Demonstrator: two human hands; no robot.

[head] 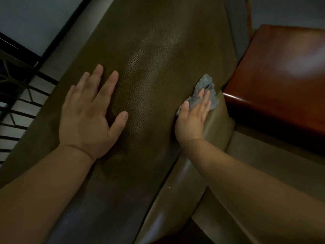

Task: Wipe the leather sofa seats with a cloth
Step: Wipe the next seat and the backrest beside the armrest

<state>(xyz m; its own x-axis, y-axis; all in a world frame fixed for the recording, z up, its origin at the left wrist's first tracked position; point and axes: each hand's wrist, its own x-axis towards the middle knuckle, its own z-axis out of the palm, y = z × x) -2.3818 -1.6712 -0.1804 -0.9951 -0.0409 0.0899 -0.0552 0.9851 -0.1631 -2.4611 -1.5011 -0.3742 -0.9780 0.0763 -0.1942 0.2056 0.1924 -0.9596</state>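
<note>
Over by the dark railing (15, 95), the person's left hand (91, 111) lies flat on the olive leather seat cushion (151, 71), fingers straight and spread, thumb out to the side, holding nothing; it looks to be bracing the person as they lean over. The cushion's long axis runs from the near lower edge of the view up and away toward the far end, with a sheen down its middle. Further right, the right hand (192, 118) presses a crumpled grey cloth (206, 90) against the cushion's right edge, fingers straight on top of it and pointing up along that edge, the cloth bunched beyond the fingertips. The wiping seems well under way, at the border of the seat. The next stroke probably calls for steady downward pressure while sliding along the rounded edge, just beside the polished wooden armrest (281, 76).
</note>
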